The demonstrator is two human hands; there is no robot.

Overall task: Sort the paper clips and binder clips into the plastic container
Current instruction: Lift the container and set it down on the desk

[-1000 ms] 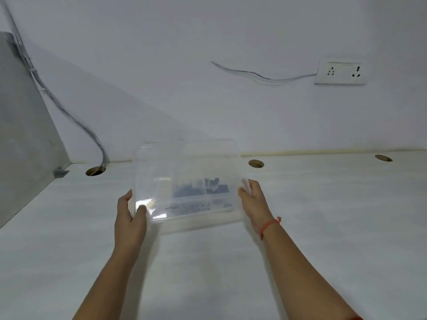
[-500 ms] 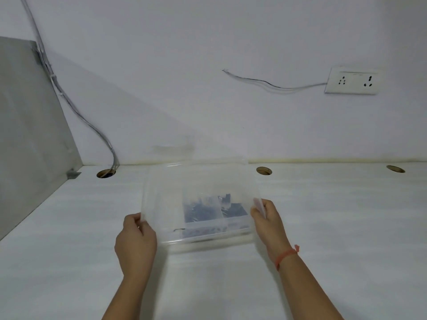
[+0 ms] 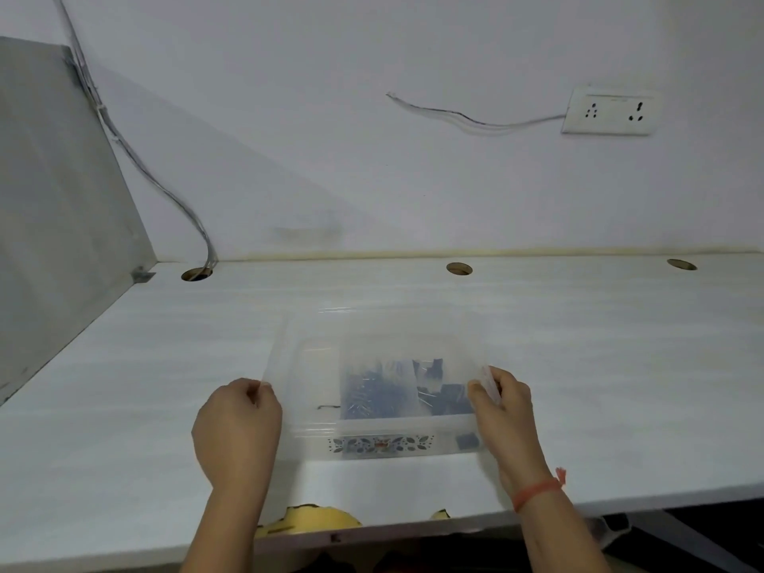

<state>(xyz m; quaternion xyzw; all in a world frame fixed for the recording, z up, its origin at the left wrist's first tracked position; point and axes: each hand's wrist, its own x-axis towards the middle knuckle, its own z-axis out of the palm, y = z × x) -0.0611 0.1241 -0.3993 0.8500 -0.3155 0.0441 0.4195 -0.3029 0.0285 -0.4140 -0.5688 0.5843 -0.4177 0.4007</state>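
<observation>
A clear plastic container (image 3: 314, 436) with a flower band on its front wall rests on the white table. Dark blue binder clips (image 3: 448, 401) and paper clips (image 3: 364, 397) show through its right part. A translucent lid (image 3: 384, 337) lies over the container, slightly tilted. My left hand (image 3: 237, 430) pinches the lid's left edge. My right hand (image 3: 502, 411), with a red thread on the wrist, grips the lid's right edge. One thin clip (image 3: 328, 406) lies in the left part.
The white table (image 3: 599, 386) runs to a wall with cable holes (image 3: 459, 268) along the back. A grey panel (image 3: 53, 208) stands at the left with cables going into a hole. A wall socket (image 3: 610, 111) is at upper right. Something yellow (image 3: 310, 519) shows at the table's front edge.
Both hands brought the lid down from an upright, raised position toward me and onto the container. The view tilted down, so the table's front edge now shows.
</observation>
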